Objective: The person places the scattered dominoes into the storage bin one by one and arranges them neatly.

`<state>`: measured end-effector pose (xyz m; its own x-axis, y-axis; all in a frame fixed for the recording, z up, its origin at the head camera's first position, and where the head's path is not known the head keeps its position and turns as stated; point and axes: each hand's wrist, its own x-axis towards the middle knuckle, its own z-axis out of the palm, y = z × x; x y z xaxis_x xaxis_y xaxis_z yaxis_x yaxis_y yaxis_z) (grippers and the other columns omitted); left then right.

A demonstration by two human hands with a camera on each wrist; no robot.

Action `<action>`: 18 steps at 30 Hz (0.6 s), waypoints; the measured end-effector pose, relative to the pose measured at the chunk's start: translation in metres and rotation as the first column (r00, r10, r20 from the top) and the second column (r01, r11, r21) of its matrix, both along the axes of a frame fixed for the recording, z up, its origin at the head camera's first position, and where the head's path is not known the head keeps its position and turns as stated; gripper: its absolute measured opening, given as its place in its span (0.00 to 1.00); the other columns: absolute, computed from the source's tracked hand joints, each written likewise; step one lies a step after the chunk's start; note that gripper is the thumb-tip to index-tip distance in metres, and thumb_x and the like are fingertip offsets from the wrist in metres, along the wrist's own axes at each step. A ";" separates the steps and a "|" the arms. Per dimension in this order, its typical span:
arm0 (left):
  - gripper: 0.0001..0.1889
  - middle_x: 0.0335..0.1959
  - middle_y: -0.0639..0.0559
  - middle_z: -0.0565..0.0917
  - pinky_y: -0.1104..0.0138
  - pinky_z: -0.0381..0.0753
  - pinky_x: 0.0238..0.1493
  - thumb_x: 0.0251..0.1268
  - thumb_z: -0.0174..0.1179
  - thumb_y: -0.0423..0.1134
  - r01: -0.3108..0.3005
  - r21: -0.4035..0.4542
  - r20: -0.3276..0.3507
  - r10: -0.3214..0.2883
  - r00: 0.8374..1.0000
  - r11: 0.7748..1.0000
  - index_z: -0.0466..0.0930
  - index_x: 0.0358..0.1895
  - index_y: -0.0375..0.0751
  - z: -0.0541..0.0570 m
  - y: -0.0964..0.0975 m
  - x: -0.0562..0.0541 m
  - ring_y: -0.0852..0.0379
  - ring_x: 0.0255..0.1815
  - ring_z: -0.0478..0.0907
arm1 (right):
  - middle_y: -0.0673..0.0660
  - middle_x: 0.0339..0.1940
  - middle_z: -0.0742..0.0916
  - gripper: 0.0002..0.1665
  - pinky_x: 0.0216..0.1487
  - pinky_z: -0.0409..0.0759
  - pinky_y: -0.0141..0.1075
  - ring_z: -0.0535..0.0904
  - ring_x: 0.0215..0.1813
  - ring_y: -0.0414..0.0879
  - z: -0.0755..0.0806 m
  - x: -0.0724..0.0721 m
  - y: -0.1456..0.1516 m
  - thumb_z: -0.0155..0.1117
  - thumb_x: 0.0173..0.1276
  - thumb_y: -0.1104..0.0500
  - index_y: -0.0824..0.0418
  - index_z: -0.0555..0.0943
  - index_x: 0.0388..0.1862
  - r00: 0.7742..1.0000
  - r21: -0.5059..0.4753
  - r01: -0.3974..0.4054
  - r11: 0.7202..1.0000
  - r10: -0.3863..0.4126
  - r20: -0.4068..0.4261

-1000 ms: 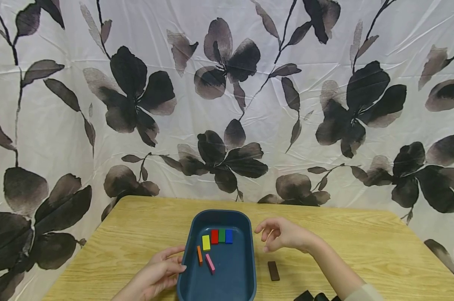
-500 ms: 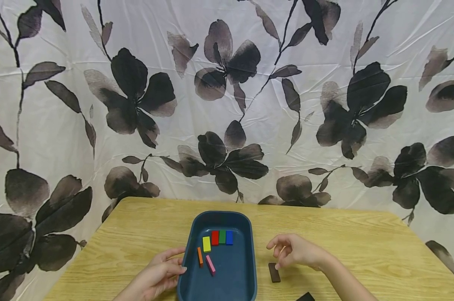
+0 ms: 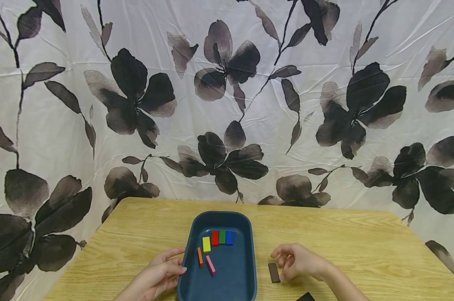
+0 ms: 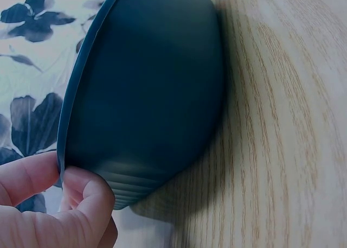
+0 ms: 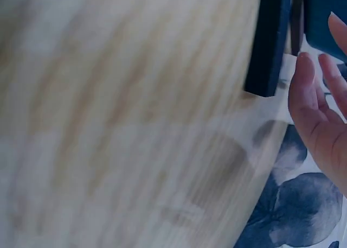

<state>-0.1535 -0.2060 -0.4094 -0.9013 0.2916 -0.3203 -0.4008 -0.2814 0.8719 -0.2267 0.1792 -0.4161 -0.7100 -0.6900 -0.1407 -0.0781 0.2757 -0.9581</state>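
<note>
A dark blue tray [image 3: 230, 288] stands on the table with several small coloured blocks in it. My left hand [image 3: 157, 271] pinches the tray's left rim between thumb and fingers; the left wrist view shows this grip on the rim [image 4: 68, 112]. To the tray's right, a flat brown block [image 3: 274, 273] lies on the table. My right hand [image 3: 302, 263] is right beside it, fingers bent above and thumb tip by its right edge. Whether the thumb touches it I cannot tell. The brown block [image 5: 296, 25] also appears just beyond the thumb in the right wrist view.
Inside the tray are red [image 3: 215, 238], green [image 3: 222, 237], blue [image 3: 229, 237], yellow [image 3: 206, 244], orange [image 3: 200, 257] and pink [image 3: 210, 266] blocks. A black block [image 3: 306, 297] shows at the bottom edge. Behind the wooden table [image 3: 144, 225] hangs a floral cloth [image 3: 279, 125].
My right hand has moved down from beside the tray's upper right to the brown block's right side. The left hand and tray have stayed in place.
</note>
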 end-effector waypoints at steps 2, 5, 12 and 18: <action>0.39 0.39 0.47 0.74 0.65 0.78 0.42 0.58 0.51 0.19 -0.004 -0.005 0.003 0.004 1.000 1.000 0.38 0.70 0.24 0.000 0.000 0.000 0.57 0.38 0.77 | 0.56 0.31 0.74 0.30 0.30 0.75 0.29 0.71 0.26 0.42 -0.002 0.000 -0.001 0.69 0.47 0.73 0.76 0.71 0.51 1.000 0.019 0.005 1.000 -0.005 -0.020; 0.39 0.40 0.47 0.74 0.66 0.78 0.42 0.58 0.51 0.19 -0.013 -0.018 0.006 0.013 1.000 1.000 0.39 0.70 0.24 0.002 0.000 0.000 0.57 0.38 0.78 | 0.55 0.30 0.73 0.31 0.29 0.72 0.28 0.68 0.25 0.41 -0.005 0.000 -0.004 0.72 0.45 0.73 0.74 0.72 0.50 0.997 0.067 0.017 0.998 -0.012 -0.076; 0.39 0.40 0.47 0.73 0.66 0.78 0.42 0.58 0.50 0.19 -0.003 -0.012 0.004 0.003 1.000 1.000 0.38 0.70 0.25 0.002 0.001 -0.001 0.57 0.38 0.77 | 0.54 0.27 0.70 0.27 0.26 0.66 0.28 0.64 0.25 0.41 -0.007 0.002 -0.012 0.73 0.42 0.75 0.70 0.74 0.43 0.979 0.148 0.013 0.989 0.018 -0.202; 0.39 0.39 0.48 0.73 0.67 0.77 0.40 0.58 0.50 0.19 0.001 -0.021 0.001 -0.001 1.000 1.000 0.39 0.70 0.25 0.000 0.001 0.000 0.58 0.37 0.76 | 0.53 0.25 0.70 0.25 0.25 0.65 0.29 0.65 0.26 0.41 -0.010 0.003 -0.014 0.73 0.41 0.75 0.67 0.74 0.39 0.976 0.176 0.032 0.984 0.007 -0.220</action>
<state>-0.1536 -0.2053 -0.4090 -0.9010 0.2854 -0.3268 -0.4015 -0.2629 0.8773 -0.2232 0.1649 -0.4265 -0.7454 -0.6591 -0.1002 -0.2756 0.4415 -0.8539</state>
